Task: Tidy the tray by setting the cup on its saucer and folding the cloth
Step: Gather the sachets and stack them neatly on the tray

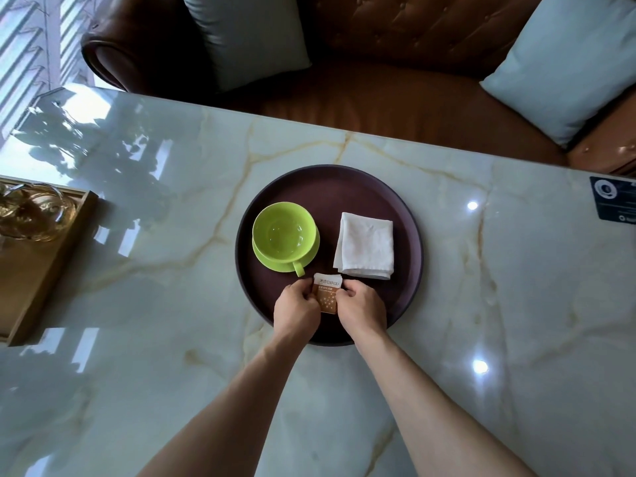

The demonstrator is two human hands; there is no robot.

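Observation:
A round dark purple tray [344, 187] lies on the marble table. On its left half a lime green cup [284, 232] stands upright on a matching saucer [272, 262], handle pointing toward me. A white cloth [365, 244] lies folded into a neat square on the tray's right half. At the tray's near edge my left hand [296, 309] and my right hand [361, 309] both pinch a small brown and white sugar packet [327, 293] from either side, just below the cup handle and the cloth's near corner.
The pale marble table [172, 270] has a wooden tray [44, 270] with a glass teapot [32, 215] at the left edge and a dark card [616, 203] at the far right. Behind it sits a brown leather sofa [395, 98] with pale cushions [564, 63].

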